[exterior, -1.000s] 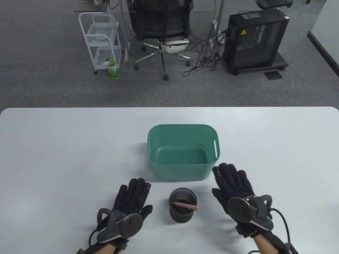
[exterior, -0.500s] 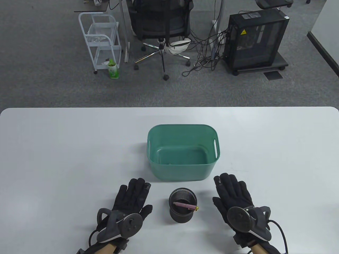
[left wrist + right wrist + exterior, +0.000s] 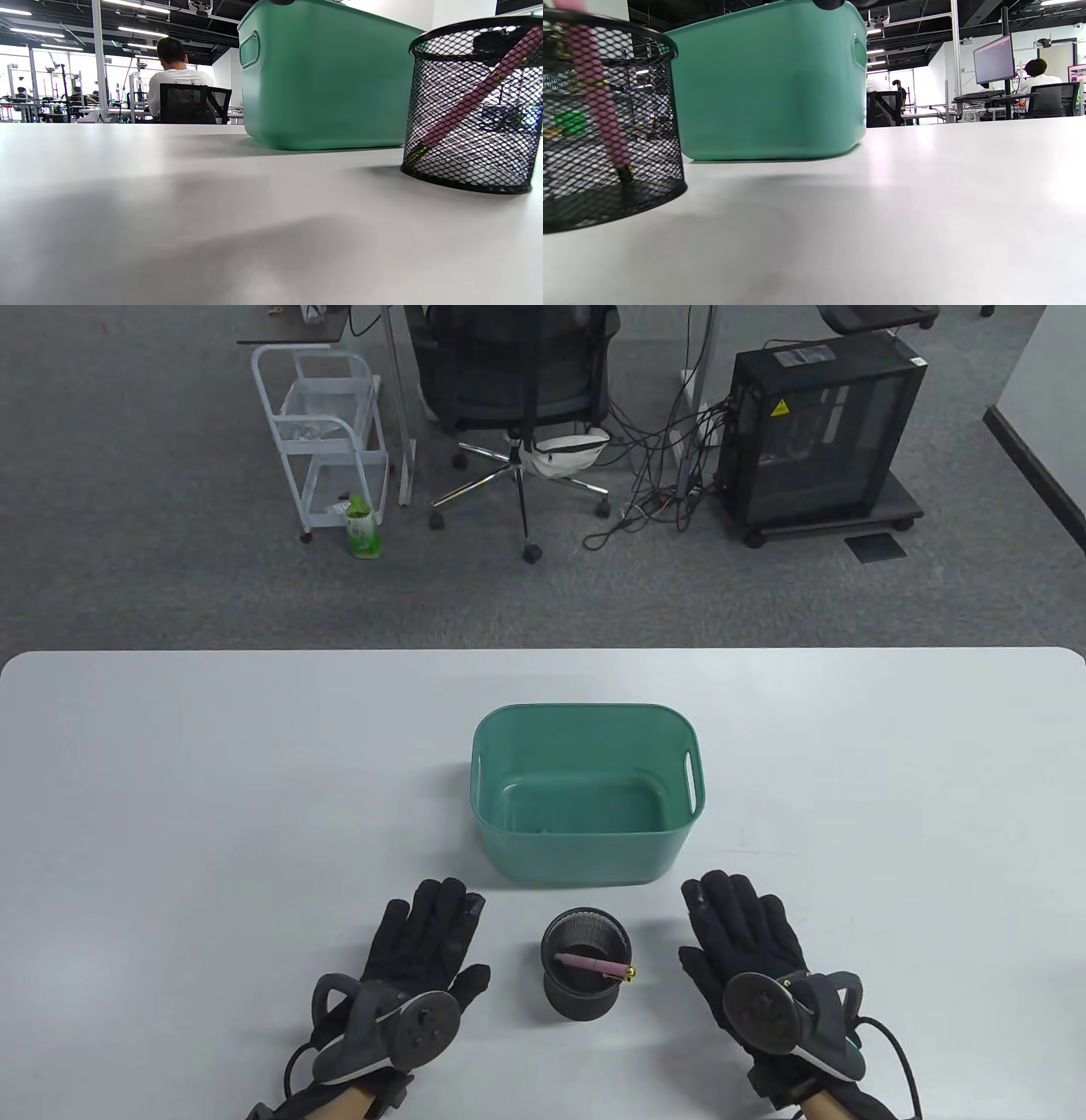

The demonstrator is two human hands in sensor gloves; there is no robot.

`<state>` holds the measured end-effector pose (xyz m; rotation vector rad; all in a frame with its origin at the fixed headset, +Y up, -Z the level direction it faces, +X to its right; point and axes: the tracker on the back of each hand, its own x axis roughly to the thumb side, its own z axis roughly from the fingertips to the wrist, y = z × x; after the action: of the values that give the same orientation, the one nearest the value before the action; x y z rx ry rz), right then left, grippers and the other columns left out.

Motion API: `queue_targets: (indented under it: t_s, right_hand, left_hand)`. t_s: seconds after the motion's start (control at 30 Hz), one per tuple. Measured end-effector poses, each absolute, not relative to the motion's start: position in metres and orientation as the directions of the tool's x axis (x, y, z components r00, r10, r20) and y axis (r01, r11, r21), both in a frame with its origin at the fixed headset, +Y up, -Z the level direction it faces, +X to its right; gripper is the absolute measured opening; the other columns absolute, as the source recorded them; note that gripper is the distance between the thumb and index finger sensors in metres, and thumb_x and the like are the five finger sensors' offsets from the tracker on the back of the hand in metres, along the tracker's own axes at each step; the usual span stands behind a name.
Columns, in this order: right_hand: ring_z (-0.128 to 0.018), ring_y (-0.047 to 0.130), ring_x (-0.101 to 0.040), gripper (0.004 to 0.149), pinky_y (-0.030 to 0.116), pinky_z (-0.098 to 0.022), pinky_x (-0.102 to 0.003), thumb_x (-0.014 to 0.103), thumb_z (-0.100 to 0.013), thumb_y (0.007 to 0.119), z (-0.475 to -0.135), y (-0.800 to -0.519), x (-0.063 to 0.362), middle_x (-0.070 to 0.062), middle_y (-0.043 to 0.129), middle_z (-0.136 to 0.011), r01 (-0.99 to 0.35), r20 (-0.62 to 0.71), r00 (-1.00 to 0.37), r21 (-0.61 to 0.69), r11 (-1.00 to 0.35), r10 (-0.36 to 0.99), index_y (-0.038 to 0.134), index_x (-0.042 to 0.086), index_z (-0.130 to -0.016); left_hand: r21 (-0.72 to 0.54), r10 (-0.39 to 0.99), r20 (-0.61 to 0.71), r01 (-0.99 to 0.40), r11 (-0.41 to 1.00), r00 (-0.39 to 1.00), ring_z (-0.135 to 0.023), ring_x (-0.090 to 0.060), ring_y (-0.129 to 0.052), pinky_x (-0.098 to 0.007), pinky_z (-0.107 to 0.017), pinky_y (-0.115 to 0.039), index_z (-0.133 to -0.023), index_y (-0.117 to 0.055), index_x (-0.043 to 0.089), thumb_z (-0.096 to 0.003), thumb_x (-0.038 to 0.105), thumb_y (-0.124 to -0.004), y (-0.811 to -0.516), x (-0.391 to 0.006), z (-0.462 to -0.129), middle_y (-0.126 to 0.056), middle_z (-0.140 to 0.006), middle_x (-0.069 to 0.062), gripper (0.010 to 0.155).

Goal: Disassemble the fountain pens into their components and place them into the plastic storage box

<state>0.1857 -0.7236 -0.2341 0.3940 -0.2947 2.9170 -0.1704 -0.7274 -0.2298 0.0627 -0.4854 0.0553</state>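
pen: your pink pen sits in the black mesh cup, leaning, with its gold end up at the rim on your right side and its tip down low on your left side.
cup: it stands on the tabletop between your two hands, just in front of the green box.
which way to reach: from your right hand the pen lies to the left; from your left hand it lies to the right.
which hand is nearer: both are about as near to the cup, but the gold end points at your right hand, so that hand looks like the easy one to lift the pen out.
left hand: it lies flat on the tabletop, fingers straight and close together, holding nothing.
right hand: it lies flat too, fingers straight, holding nothing and not touching the cup.
box: the green box is open on top, just past the cup; i cannot tell if any small pen part is in it.
job so far: i think it has not begun, as the pen looks whole.
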Motion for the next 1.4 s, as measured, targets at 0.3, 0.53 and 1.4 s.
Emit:
queue_targets:
  t_s: [0.3, 0.53, 1.4]
  right_hand:
    - [-0.114, 0.038, -0.029, 0.067, 0.032, -0.085, -0.047, 0.051, -0.059, 0.050, -0.233, -0.719, 0.189, -0.005, 0.035, -0.124, -0.221, 0.270, -0.948, -0.183, -0.958, 0.167, 0.042, 0.024, -0.120]
    - [-0.114, 0.039, -0.029, 0.068, 0.032, -0.085, -0.048, 0.052, -0.059, 0.051, -0.234, -0.718, 0.194, -0.005, 0.035, -0.124, -0.226, 0.252, -0.952, -0.184, -0.957, 0.176, 0.042, 0.023, -0.120]
    - [-0.114, 0.041, -0.029, 0.067, 0.033, -0.085, -0.048, 0.051, -0.059, 0.051, -0.235, -0.720, 0.195, -0.005, 0.037, -0.124, -0.230, 0.245, -0.951, -0.159, -0.960, 0.188, 0.044, 0.023, -0.120]
  left_hand:
    - [0.139, -0.021, 0.563, -0.070, 0.988, 0.826, -0.123, -0.040, -0.028, -0.056, -0.088, -0.018, -0.128, -0.033, 0.013, -0.0672, 0.054, -0.046, -0.712, -0.150, -0.218, -0.031, -0.135, -0.015, 0.075]
    - [0.209, -0.113, 0.713, -0.056, 0.976, 0.692, -0.123, -0.040, -0.039, -0.061, -0.088, -0.019, -0.128, -0.041, 0.014, -0.0664, 0.056, -0.049, -0.692, -0.106, -0.207, -0.041, -0.135, -0.016, 0.075]
    - [0.340, -0.311, 0.748, 0.065, 0.938, 0.587, -0.084, -0.022, -0.093, -0.056, -0.085, -0.046, -0.097, -0.084, 0.008, -0.0649, 0.049, -0.070, -0.693, -0.025, -0.227, -0.099, -0.083, -0.008, 0.054]
